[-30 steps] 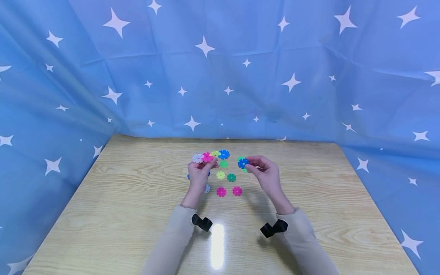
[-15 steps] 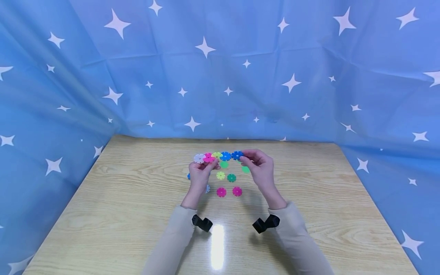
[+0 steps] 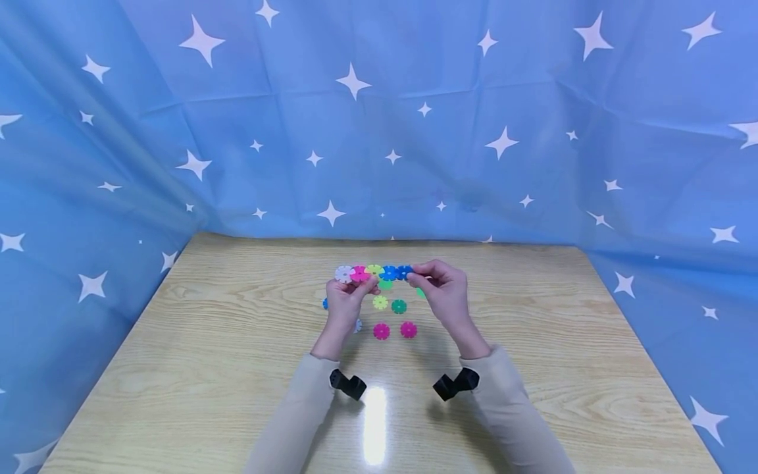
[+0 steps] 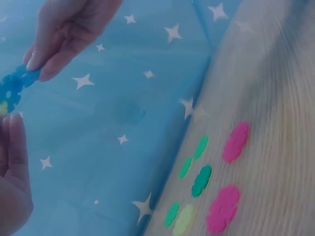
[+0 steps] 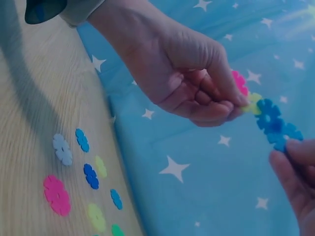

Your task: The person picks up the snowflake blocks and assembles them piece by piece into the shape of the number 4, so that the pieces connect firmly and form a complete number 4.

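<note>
In the head view my left hand [image 3: 343, 304] pinches a row of flat, notched interlocking discs held above the table. From left to right the row runs white disc [image 3: 343, 274], pink disc [image 3: 358, 274], yellow disc [image 3: 374, 270] and blue disc [image 3: 389, 272]. At its right end my right hand [image 3: 445, 295] pinches a darker blue disc [image 3: 404, 272], whose edge meets and overlaps the row's blue one. The right wrist view shows left fingertips at the yellow disc [image 5: 253, 104] and right fingertips on the end blue disc [image 5: 285, 137].
Loose discs lie on the wooden table [image 3: 237, 408] below the hands: two pink discs [image 3: 395, 330], a dark green disc [image 3: 399, 307], a yellow disc [image 3: 380, 302] and several others, some partly hidden by the hands. A blue starry curtain [image 3: 379, 131] hangs behind the table.
My right hand has moved left and slightly up, bringing its blue disc from apart to overlapping the blue end of the row. The left hand has stayed nearly still.
</note>
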Action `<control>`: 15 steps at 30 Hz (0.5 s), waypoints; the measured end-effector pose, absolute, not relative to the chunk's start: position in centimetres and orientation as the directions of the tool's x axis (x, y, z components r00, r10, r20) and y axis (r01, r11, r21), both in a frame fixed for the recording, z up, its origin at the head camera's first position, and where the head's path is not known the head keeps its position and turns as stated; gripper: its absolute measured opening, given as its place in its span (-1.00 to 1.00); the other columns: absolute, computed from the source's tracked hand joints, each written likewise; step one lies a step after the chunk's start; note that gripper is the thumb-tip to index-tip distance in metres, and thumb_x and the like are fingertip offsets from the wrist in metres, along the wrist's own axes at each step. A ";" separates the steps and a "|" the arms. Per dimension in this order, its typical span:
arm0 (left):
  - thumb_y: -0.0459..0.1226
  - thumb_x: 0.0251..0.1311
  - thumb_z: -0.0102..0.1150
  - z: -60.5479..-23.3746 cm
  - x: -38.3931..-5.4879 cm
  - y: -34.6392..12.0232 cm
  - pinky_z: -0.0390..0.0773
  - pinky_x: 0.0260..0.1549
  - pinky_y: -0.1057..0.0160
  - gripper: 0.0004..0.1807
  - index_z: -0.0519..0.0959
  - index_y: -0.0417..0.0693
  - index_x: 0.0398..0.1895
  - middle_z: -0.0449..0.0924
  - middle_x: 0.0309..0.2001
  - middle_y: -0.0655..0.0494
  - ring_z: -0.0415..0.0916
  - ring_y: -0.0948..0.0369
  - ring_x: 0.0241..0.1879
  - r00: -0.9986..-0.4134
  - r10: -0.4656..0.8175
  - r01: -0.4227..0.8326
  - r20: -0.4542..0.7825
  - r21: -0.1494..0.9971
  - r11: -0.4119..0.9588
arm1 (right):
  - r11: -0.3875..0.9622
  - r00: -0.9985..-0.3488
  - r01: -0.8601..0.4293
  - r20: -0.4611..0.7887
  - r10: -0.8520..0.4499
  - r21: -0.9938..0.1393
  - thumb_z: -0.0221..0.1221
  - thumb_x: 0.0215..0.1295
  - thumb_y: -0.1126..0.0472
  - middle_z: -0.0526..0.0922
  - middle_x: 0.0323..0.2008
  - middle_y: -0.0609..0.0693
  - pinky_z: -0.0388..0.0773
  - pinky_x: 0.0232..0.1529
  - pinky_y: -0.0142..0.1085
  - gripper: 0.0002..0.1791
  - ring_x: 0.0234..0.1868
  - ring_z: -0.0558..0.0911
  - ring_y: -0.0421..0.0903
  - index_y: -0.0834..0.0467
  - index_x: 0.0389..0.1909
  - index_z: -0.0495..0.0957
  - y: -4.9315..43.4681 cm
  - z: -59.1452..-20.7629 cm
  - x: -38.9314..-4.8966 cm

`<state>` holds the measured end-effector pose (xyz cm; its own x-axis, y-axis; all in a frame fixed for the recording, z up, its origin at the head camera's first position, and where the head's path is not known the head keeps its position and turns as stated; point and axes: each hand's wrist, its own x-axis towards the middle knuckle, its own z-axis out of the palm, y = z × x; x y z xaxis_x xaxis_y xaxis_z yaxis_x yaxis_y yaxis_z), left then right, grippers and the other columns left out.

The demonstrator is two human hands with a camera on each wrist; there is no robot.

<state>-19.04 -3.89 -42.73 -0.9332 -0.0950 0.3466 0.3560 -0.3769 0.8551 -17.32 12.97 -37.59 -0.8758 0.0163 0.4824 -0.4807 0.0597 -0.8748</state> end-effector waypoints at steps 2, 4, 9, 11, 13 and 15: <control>-0.54 0.11 0.18 -42.7 -19.0 -3.9 0.65 -0.37 0.37 -0.69 0.66 0.10 -0.53 0.64 -0.59 0.22 0.58 0.32 -0.60 -0.931 -0.093 0.360 0.352 0.852 -0.380 | 0.050 -0.872 -0.489 0.490 0.010 -0.871 0.21 0.05 0.61 0.67 -0.46 0.22 0.61 -0.48 -0.47 -0.93 -0.52 0.63 -0.30 0.54 -0.40 0.55 12.9 -37.5 -17.2; -0.52 0.12 0.18 -42.6 -19.1 -4.0 0.62 -0.44 0.43 -0.71 0.66 0.09 -0.52 0.64 -0.59 0.22 0.59 0.32 -0.59 -0.931 -0.097 0.361 0.351 0.859 -0.362 | 0.056 -0.872 -0.489 0.490 0.005 -0.871 0.21 0.06 0.60 0.65 -0.46 0.26 0.61 -0.49 -0.46 -0.93 -0.52 0.63 -0.30 0.53 -0.40 0.56 12.8 -37.1 -17.0; -0.50 0.11 0.21 -42.1 -19.1 -4.3 0.63 -0.42 0.42 -0.78 0.66 0.00 -0.52 0.65 -0.57 0.18 0.61 0.31 -0.56 -0.941 -0.109 0.337 0.319 0.874 -0.349 | 0.148 -0.892 -0.449 0.452 -0.010 -0.881 0.25 0.08 0.52 0.63 -0.44 0.33 0.50 -0.59 -0.48 -0.93 -0.55 0.57 -0.25 0.47 -0.39 0.60 12.7 -36.4 -16.8; -0.51 0.11 0.20 -42.0 -19.2 -4.4 0.67 -0.34 0.34 -0.79 0.65 -0.02 -0.51 0.65 -0.55 0.13 0.61 0.30 -0.55 -0.946 -0.102 0.324 0.309 0.872 -0.367 | 0.170 -0.903 -0.424 0.430 -0.002 -0.889 0.26 0.09 0.49 0.63 -0.43 0.34 0.50 -0.59 -0.45 -0.93 -0.54 0.57 -0.20 0.45 -0.39 0.60 12.7 -36.3 -16.8; -0.52 0.12 0.18 -42.0 -19.2 -4.4 0.67 -0.34 0.32 -0.76 0.65 0.00 -0.51 0.66 -0.54 0.12 0.61 0.31 -0.54 -0.949 -0.096 0.313 0.299 0.869 -0.383 | 0.170 -0.912 -0.403 0.410 0.007 -0.899 0.26 0.10 0.48 0.63 -0.43 0.31 0.51 -0.57 -0.44 -0.92 -0.54 0.57 -0.16 0.45 -0.38 0.60 12.6 -36.4 -16.9; -0.53 0.13 0.16 -42.0 -19.2 -4.4 0.67 -0.35 0.31 -0.73 0.65 0.03 -0.51 0.66 -0.53 0.14 0.61 0.31 -0.53 -0.950 -0.092 0.309 0.297 0.864 -0.397 | 0.161 -0.918 -0.389 0.395 0.008 -0.907 0.26 0.11 0.46 0.64 -0.44 0.24 0.53 -0.55 -0.45 -0.91 -0.53 0.57 -0.17 0.45 -0.38 0.60 12.6 -36.4 -16.9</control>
<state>-19.23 -4.41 -42.02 -0.9503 -0.0922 0.2974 0.3090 -0.3971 0.8642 -16.93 12.55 -36.42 -0.9185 0.0081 0.3954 -0.3890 0.1607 -0.9071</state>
